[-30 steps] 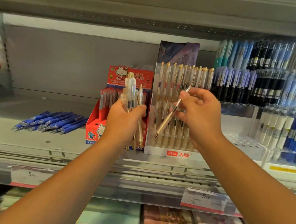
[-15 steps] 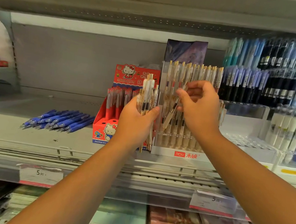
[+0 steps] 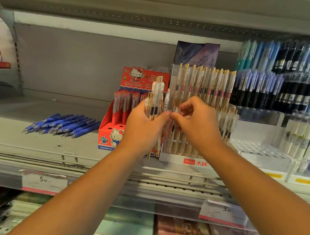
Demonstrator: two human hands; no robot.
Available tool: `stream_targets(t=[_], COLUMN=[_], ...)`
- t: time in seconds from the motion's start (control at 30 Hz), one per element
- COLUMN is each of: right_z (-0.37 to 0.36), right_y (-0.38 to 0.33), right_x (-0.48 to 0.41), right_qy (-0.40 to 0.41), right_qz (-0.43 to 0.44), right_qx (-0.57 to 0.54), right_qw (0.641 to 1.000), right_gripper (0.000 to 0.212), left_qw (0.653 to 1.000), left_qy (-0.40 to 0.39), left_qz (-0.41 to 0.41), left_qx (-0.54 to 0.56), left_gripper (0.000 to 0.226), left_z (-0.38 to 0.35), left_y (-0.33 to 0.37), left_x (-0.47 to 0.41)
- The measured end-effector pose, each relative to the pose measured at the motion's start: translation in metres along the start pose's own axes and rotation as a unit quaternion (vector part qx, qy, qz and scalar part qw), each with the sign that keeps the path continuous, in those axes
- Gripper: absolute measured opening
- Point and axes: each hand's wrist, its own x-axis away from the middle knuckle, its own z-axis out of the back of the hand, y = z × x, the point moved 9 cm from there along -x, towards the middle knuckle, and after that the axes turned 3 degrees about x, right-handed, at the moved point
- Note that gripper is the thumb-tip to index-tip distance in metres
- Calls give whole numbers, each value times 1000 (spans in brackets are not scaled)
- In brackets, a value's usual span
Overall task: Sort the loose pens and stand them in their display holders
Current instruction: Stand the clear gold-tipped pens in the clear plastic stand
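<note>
While facing the shelf (image 3: 9,137), gripping a bundle of clear gold-clipped pens (image 3: 155,97) upright in the left hand (image 3: 142,129), with its fingers clamped round the barrels and the gold tips pointing down close over the wire rail (image 3: 105,161) at the shelf's front lip. Holding that bundle before the seam between the red cartoon-cat box (image 3: 107,128) and the clear display holder (image 3: 172,160), overlapping the near edges of both. Holding the right hand (image 3: 198,129) in front of the holder's lower tier, with fingers curled and thumb and forefinger tips pressed together right against the left thumb tip; not managing to tell whether pinching a pen there or nothing. Showing one barcode-labelled pen (image 3: 166,101) sticking up at the bundle's right edge, just above that meeting of fingertips. Looking at matching pens (image 3: 204,82) standing packed in two tiers in the holder, with a dark card (image 3: 197,54) rising behind its back edge. Working tight on the right, against tiered racks (image 3: 291,92) of blue and black pens set just beside the holder. Having far more room on the left: loose blue pens (image 3: 66,124) lying in a flat fan on the shelf, well apart from the red box's left edge, tips aimed front-left, and bare shelf running beyond them toward the left end. Having the upper shelf (image 3: 165,4) hanging overhead, with open air between its underside and the tallest pen tops. Seeing price tags (image 3: 44,181) clipped below the rail.
</note>
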Motion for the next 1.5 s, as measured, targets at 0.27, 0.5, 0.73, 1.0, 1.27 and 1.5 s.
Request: stream_targets(t=[0.27, 0.5, 0.73, 1.0, 1.27, 1.5], right_z=[5, 14, 7, 13, 43, 58], right_y=[-9, 3, 2, 12, 23, 21], right_x=[6, 14, 22, 27, 16, 3], right_qy=[-12, -21, -69, -33, 53, 108], right_qz=[32, -69, -149, -168, -144, -101], right_qx=[32, -142, -329, -376, -332, -239], right_qw=[999, 987, 930, 911, 931, 960], right_gripper=[10, 16, 25, 17, 26, 27], left_qw=[1000, 999, 993, 993, 999, 1000], left_qy=[-23, -47, -109, -104, -19, -14], left_qz=[20, 20, 34, 48, 26, -4], left_qx=[3, 18, 37, 42, 14, -27], left_gripper=[15, 11, 16, 16, 13, 14], left_z=[-4, -8, -21, -22, -6, -3], left_y=[-2, -2, -6, -8, -5, -3], left_x=[1, 3, 7, 6, 1, 0])
